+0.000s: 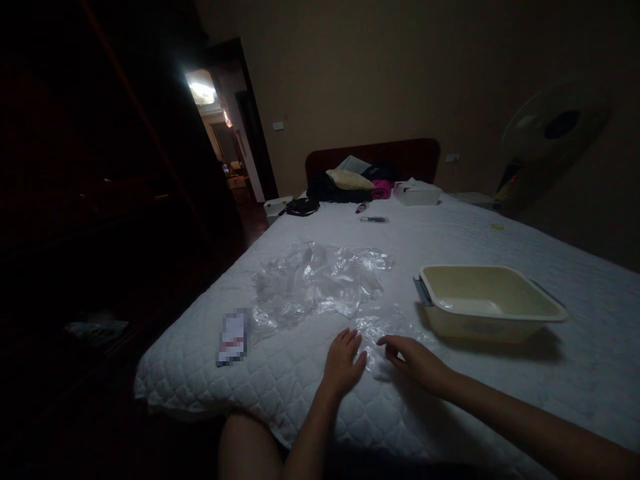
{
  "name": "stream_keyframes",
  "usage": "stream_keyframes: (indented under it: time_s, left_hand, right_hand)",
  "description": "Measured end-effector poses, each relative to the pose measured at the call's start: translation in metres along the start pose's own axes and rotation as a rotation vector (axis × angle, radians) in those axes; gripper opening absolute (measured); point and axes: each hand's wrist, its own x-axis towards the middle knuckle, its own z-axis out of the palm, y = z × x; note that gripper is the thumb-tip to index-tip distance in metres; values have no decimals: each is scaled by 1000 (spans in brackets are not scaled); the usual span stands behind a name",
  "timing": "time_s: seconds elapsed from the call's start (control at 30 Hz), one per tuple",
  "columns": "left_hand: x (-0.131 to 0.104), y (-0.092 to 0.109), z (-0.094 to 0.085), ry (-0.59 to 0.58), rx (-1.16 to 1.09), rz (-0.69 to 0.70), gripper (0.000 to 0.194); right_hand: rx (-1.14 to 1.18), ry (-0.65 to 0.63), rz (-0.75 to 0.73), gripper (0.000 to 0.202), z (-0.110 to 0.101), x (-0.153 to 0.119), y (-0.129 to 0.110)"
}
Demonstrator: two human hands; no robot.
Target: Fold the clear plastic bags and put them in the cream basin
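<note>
**Clear Plastic Film [310, 277] and Hand Positions on the Bed [290, 360]**

At far left, a lit doorway [240, 167] opens beyond a dark area. Near the left edge of the bed lies a rectangular item [233, 337], pixelated and not identifiable. To its right, the clear plastic film lies crumpled on the white quilted cover, extending toward the near side and between the hands. It cannot be told whether the film is one piece or several.

The left hand [344, 360] is palm down, with extended fingers close together and the thumb spread away; it is positioned at the near edge of the film. Behind the film, toward the headboard [420, 157], are a black bundle [303, 207], a cream pillow [350, 179], a rolled magenta cloth [381, 189] and a white box [419, 194].

The right hand [413, 360] is curled, with a narrow gap between thumb and index finger; whether it grips any film cannot be told. Further right, a cream rectangular basin [495, 327] with grey handles stands upright on the bed. A pedestal fan [555, 127] is located at far right, beyond the bed.
</note>
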Motion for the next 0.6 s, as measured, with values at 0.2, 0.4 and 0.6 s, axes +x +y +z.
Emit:
stream_keyframes:
  time_s: [0.2, 0.4, 0.6]
  left_hand:
    - [1, 3, -4, -13, -12, -15, 35]
    - [1, 3, -5, -27, -23, -28, 35]
    - [2, 3, -6, -43, -15, -26, 34]
  right_hand:
    - [-74, -29, 18, 16, -3, 12, 9]
    - [-219, -49, -34, 20, 3, 17, 18]
    - [-361, -113, -75, 25, 7, 21, 22]
